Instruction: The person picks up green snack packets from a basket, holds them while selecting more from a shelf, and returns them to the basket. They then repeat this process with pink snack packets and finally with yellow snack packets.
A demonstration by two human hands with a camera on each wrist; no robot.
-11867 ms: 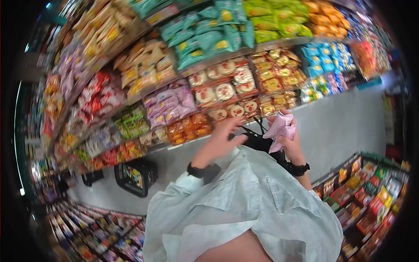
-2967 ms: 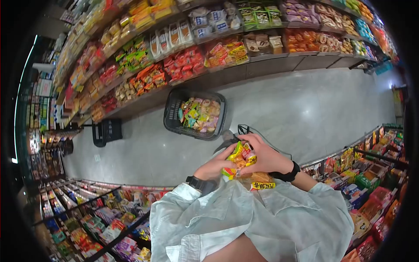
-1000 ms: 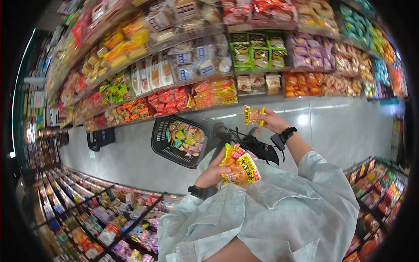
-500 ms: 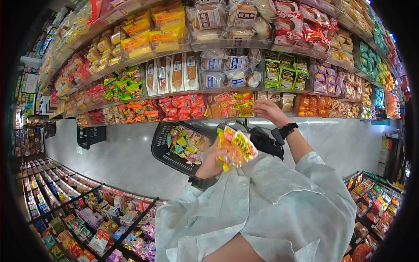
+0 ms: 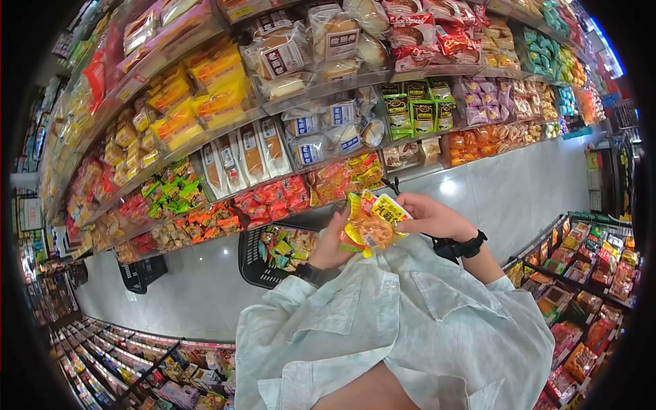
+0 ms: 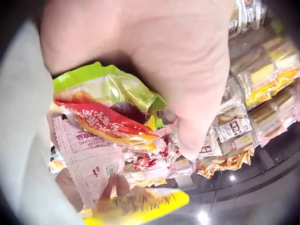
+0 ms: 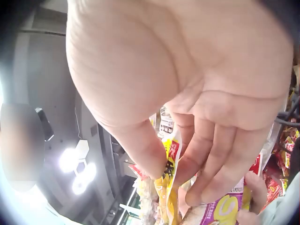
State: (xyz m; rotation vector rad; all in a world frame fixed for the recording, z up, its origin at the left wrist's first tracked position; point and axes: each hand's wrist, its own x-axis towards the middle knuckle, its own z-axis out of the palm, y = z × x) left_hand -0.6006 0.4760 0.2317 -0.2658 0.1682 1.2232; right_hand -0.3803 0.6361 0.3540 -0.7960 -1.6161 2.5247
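In the head view my left hand (image 5: 331, 242) holds a bunch of small snack packets (image 5: 372, 232) in front of the shirt. My right hand (image 5: 436, 217) pinches the yellow-edged packet (image 5: 388, 208) at the bunch's upper right. The right wrist view shows the thumb and fingertips on either side of this yellow packet (image 7: 168, 180), with a purple-and-yellow packet (image 7: 224, 210) just below. Seen from the left wrist, a green-edged packet (image 6: 110, 86), a red one (image 6: 105, 121) and a pale pink one (image 6: 89, 157) lie under the left hand.
Shelves (image 5: 273, 102) of wrapped breads and snacks rise directly ahead. A black basket (image 5: 254, 270) with assorted packets stands on the floor, partly hidden by the left arm. Farther left is another black basket (image 5: 143, 275). Low display racks (image 5: 574, 294) stand behind on both sides.
One second ago my right hand held a small yellow packet away from the bunch; half a second ago it was at the bottom shelf, no packet visible in it. Now it is back at the bunch.
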